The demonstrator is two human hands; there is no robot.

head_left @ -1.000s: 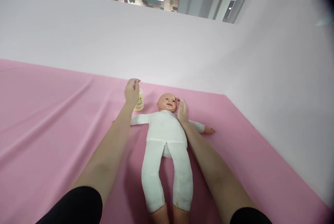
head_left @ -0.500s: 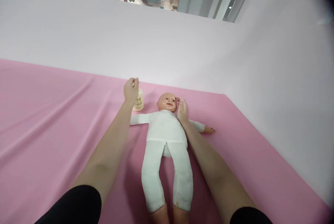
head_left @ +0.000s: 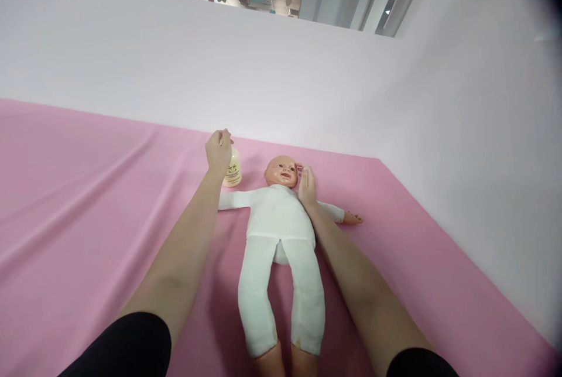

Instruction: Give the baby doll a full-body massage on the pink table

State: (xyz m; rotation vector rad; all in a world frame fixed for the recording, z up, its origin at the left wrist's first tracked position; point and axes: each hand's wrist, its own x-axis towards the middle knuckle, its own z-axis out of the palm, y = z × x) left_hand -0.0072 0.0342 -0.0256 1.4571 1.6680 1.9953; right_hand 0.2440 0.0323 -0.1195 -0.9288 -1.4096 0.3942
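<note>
A baby doll (head_left: 281,213) with a white cloth body lies on its back on the pink sheet, its head away from me and its arms spread. Left of its head stands a clear bottle (head_left: 233,171) of pale yellow liquid with a dark printed label. My left hand (head_left: 218,150) is closed at the top of this bottle and hides its upper part; what the fingers hold, if anything, is hidden. Beside the doll's cheek is my right hand (head_left: 307,184), on edge, its fingers pointing away from me and partly spread.
The pink sheet (head_left: 109,189) has long folds on the left. A white wall (head_left: 219,72) rises behind it and another white wall (head_left: 478,148) closes the right side. Above the back wall, glass shows ceiling lights.
My left hand has shifted slightly to the left at the bottle's top. My right hand and the doll have stayed where they were.
</note>
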